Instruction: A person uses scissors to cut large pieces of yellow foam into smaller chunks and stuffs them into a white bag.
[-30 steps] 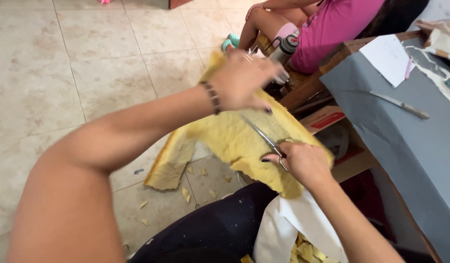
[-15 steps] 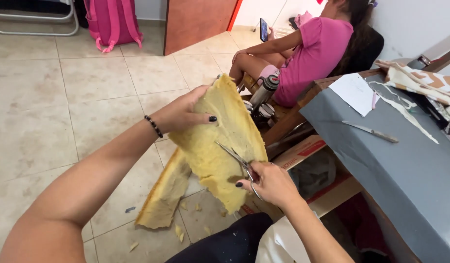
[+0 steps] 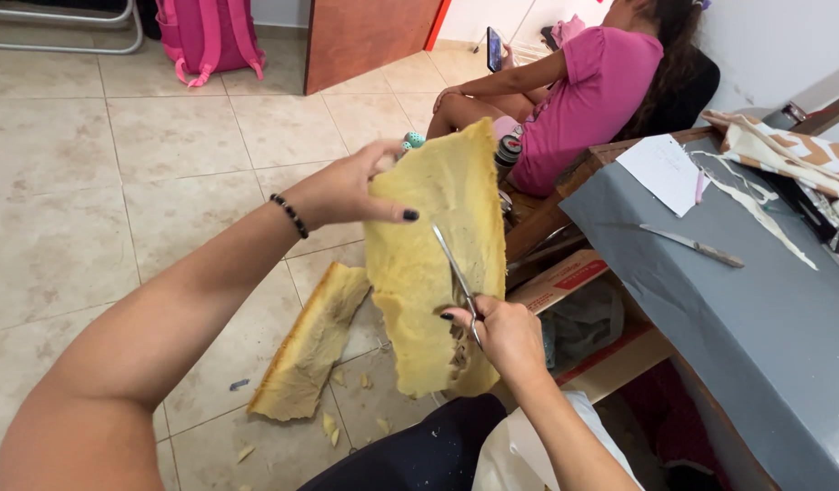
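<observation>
The left hand (image 3: 347, 191) grips the upper left edge of a yellow foam sheet (image 3: 429, 245), thumb across its front, and holds it upright in the middle of the scene. The right hand (image 3: 501, 332) is closed around the handles of a pair of scissors (image 3: 456, 277), whose blades lie against the sheet's lower right part, pointing up and left. A second piece of foam (image 3: 310, 345) hangs or lies just left of the sheet, down toward the tiled floor (image 3: 119, 182), where small yellow scraps (image 3: 333, 423) are scattered near it. On the right, a grey surface (image 3: 738, 318) carries a knife (image 3: 692, 244), a sheet of paper (image 3: 660, 168) and patterned cloth (image 3: 783, 150). Far behind the foam another person in a pink shirt (image 3: 592, 91) sits holding a phone (image 3: 494, 47). A pink backpack (image 3: 197, 36) stands at the far left
</observation>
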